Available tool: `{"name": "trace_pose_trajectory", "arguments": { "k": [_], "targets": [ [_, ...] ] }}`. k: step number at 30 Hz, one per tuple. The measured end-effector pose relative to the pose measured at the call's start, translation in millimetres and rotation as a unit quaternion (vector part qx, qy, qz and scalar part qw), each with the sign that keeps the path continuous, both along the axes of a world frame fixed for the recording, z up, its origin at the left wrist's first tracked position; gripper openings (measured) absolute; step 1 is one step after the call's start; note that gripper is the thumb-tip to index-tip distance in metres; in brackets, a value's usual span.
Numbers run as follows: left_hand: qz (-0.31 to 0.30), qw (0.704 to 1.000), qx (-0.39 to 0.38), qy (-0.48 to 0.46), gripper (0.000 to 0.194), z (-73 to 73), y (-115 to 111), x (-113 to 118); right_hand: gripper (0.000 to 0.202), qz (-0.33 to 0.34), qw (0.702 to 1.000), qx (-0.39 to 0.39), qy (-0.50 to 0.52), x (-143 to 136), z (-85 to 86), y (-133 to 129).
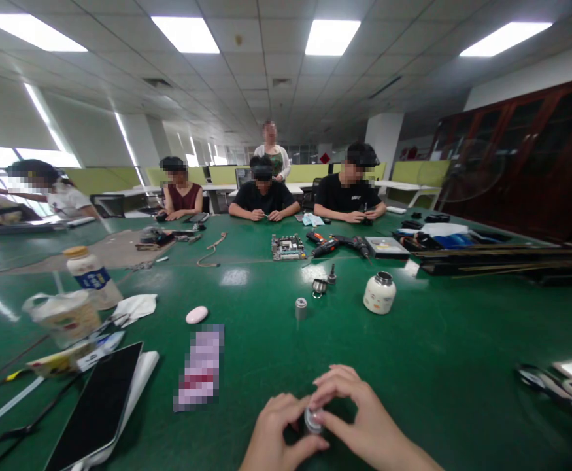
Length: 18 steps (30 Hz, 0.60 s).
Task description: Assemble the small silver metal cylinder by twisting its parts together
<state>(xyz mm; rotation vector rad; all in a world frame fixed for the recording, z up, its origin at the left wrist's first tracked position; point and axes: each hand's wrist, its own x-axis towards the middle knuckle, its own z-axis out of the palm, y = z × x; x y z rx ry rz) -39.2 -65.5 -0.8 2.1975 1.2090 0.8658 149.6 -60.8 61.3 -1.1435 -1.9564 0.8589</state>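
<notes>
Both my hands meet near the front edge of the green table. Between them is a small silver-grey round part, with a ringed top. My left hand curls around its left side, thumb and fingers closed on it. From above and the right, my right hand grips it with the thumb and fingertips. My fingers hide its lower part. Farther up the table stands a small metal cylinder. A white bottle with printed faces stands upright to the right, its dark metal neck uncapped.
To my left lie a black-screened tablet, a pink oval object, a drink cup and a capped bottle. Ahead are a circuit board, power drills and small metal parts. Several people sit across the table.
</notes>
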Motion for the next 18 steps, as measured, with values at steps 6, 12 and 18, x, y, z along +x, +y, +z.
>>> {"name": "trace_pose_trajectory", "arguments": {
  "k": [6, 12, 18],
  "targets": [
    [0.002, 1.000, -0.010, 0.018, 0.051, 0.4, 0.3, -0.6, 0.012, -0.061, 0.998, 0.015, 0.021, 22.8, -11.8, 28.8],
    [0.002, 1.000, -0.017, 0.022, 0.051, -5.2, 0.3, -1.0, 0.007, -0.097, 0.994, 0.037, -0.026, 38.1, -45.1, 52.8],
    [0.001, 1.000, -0.023, 0.019, 0.051, -2.2, 0.2, -1.0, 0.010, -0.058, 0.998, 0.020, 0.009, 19.6, -17.8, 26.7]
  ]
}}
